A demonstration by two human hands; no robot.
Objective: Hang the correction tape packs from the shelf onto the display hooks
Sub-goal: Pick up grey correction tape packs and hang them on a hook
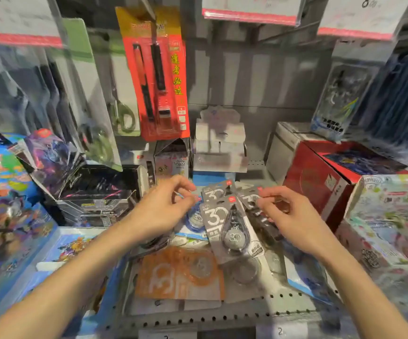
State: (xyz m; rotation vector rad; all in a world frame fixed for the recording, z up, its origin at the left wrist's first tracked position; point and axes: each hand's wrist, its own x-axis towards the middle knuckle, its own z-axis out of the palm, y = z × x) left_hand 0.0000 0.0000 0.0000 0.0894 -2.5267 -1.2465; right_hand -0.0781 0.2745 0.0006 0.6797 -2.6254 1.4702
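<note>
Both hands hover over the shelf [222, 311] pile, left hand [166, 206] loosely curled and holding nothing I can see, right hand [283, 216] pinching a grey correction tape pack [252, 199], another pack [230, 228] lying lengthwise between them.

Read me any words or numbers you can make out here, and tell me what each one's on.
"30": grey correction tape pack, twice.
"30": pack behind it.
"8": price sign, top right.
"2": shelf edge label.
Yellow characters on red pen pack: blurred.
Everything else: unreadable.
</note>
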